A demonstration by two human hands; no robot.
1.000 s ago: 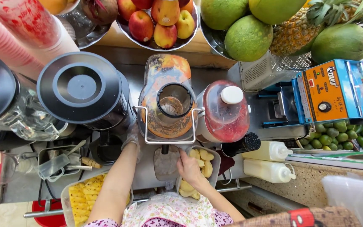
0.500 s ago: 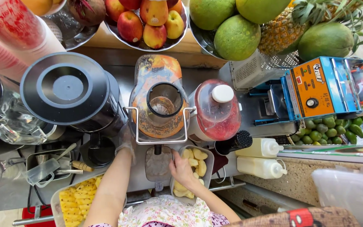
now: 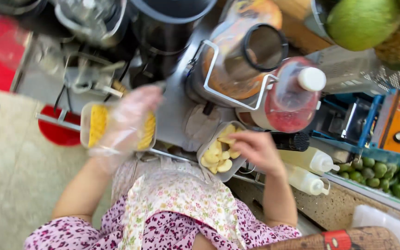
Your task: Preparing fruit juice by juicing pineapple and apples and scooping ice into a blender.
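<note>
A flowered apron (image 3: 186, 203) over a patterned pink sleeve is seen nearest the camera, at 6 o'clock in the head view. Just beyond it, the right hand (image 3: 255, 150) is curled over a clear tray of pale yellow fruit pieces (image 3: 218, 155); its fingertips are pinched on one piece at the tray's far rim, so the grip is narrow and closed on fruit. At 9 o'clock from that tray, the left hand (image 3: 128, 118), covered by a loose clear plastic glove, is held above a second clear tray of yellow fruit slices (image 3: 99, 125); the fingers are blurred by motion and the glove, and whether the grip is wide or narrow cannot be told. Both trays are seated in a steel rail along the near edge of the tabletop (image 3: 172, 115). At 3 o'clock from the right hand, two white squeeze bottles (image 3: 309, 169) are laid on their sides, and small green limes (image 3: 385, 173) are heaped behind a glass edge. Farther off, at 12 o'clock, an open-topped blender jug with orange pulp (image 3: 241, 60) is framed by a wire handle, with a capped jug of red liquid (image 3: 292, 99) touching it at its 4 o'clock. An orange and blue sealing machine (image 3: 399, 122) is placed at 2 o'clock. Large green fruit (image 3: 362, 21) is stacked farthest away, at 1 o'clock.
</note>
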